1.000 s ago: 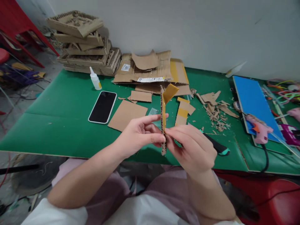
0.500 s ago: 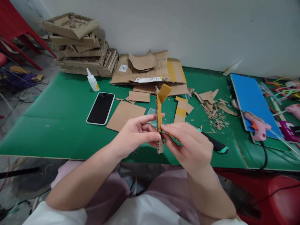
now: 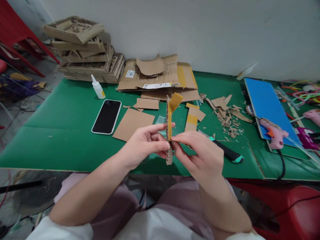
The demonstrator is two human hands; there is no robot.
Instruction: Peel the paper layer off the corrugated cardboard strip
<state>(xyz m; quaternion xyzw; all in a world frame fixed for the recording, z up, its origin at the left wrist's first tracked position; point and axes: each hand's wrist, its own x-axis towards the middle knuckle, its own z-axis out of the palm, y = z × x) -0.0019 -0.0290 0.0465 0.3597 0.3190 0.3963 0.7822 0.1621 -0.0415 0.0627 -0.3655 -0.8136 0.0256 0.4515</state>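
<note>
Left arm: my left forearm rises diagonally from the lower left, its elbow beside a white sleeve, the wrist almost straight.
Left hand: my left hand (image 3: 142,143) is turned thumb side up, index finger extended past the far side of the work so that its tip shows beyond it, thumb on the near side; these fingers grasp the cardboard piece (image 3: 168,116).
Right arm: my right forearm comes up from the lower right, the wrist bent inward and the back of the hand facing the camera.
Right hand: my right hand (image 3: 201,153) has its fingers curled, thumb and index tip pinching a thin flap at the taped side of the same piece.
Cardboard piece: held upright, edge toward me, above the near part of the green bench (image 3: 62,133); a yellow tape flap (image 3: 176,101) leans out near its top.
Left of the work: a flat cardboard square (image 3: 135,121) lies partly behind my left hand, with a phone (image 3: 106,116) just beside it.
Right of the work: a dark-handled cutter (image 3: 228,151) lies just beside my right hand; torn scraps (image 3: 232,123) spread beyond it, and a pink glue gun (image 3: 275,136) farther right.
</note>
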